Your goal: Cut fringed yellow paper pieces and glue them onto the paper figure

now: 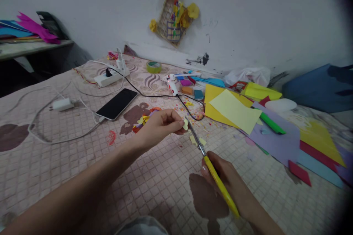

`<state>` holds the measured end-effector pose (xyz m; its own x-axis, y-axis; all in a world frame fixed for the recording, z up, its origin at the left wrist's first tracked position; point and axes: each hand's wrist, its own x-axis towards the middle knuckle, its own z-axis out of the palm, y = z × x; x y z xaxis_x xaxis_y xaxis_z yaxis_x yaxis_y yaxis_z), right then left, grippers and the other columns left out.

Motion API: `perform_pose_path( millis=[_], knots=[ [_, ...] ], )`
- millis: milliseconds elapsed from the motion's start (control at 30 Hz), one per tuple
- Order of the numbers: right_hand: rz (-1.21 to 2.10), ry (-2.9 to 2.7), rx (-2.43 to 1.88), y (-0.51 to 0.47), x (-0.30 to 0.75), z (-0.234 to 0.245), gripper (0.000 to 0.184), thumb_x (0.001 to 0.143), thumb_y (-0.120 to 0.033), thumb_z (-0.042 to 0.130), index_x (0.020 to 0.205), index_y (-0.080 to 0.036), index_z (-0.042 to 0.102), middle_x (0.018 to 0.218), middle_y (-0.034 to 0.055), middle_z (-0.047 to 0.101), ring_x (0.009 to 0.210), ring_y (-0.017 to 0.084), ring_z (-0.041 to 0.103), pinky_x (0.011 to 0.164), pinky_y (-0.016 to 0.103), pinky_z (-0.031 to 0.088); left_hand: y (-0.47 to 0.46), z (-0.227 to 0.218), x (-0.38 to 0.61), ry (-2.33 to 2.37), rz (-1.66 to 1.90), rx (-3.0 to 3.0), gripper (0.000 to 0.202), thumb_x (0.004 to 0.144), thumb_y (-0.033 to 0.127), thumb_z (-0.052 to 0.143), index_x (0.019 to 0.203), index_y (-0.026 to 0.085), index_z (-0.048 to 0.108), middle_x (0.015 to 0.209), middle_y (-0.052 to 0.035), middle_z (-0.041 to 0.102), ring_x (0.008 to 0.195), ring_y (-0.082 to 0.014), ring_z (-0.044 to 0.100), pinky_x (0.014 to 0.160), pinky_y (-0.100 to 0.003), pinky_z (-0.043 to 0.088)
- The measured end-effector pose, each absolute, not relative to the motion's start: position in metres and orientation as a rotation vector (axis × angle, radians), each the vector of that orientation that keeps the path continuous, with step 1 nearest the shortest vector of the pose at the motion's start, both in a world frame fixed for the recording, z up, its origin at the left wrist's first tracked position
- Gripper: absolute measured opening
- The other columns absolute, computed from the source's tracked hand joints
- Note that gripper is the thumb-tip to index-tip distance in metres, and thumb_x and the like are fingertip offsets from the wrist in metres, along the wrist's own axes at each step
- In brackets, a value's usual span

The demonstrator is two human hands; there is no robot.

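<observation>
Between the thumb and fingers of my left hand (162, 124) is a small pale yellow piece of paper (185, 124). My right hand (224, 170) grips a pair of scissors (199, 141) with a yellow handle; the metal blades point up and left, their tips beside the pale piece. Whether the blades touch it, I cannot tell. Pale yellow scraps (202, 141) lie on the cloth beneath the blades. Behind my left wrist is a small pile of coloured cut pieces (142, 120), partly hidden by the hand.
A phone (117, 103) on a white cable lies at left, near a power strip (110, 77). A white glue gun (173, 85) with a black cord stands behind my hands, beside green tape (153, 67). Coloured sheets (234, 108) cover the right side. A decoration (176, 16) hangs on the wall.
</observation>
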<state>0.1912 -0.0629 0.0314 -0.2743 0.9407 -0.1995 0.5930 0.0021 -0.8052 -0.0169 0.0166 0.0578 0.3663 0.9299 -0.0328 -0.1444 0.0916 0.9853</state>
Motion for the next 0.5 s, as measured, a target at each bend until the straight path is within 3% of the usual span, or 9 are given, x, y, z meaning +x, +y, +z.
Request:
perform_pose_path(
  millis=[500],
  knots=[
    [1.217, -1.809, -1.585, -0.0630, 0.1924, 0.0293, 0.020, 0.081, -0.035, 0.053, 0.070, -0.021, 0.043, 0.058, -0.0057, 0.044, 0.045, 0.008, 0.038, 0.040, 0.020, 0.033, 0.0169, 0.0603, -0.0172, 0.864, 0.967, 1.200, 0.011, 0.074, 0.020, 0.064, 0.070, 0.014, 0.055, 0.070, -0.0002, 0.062, 0.066, -0.0096, 0.059, 0.071, -0.026, 0.048]
  ],
)
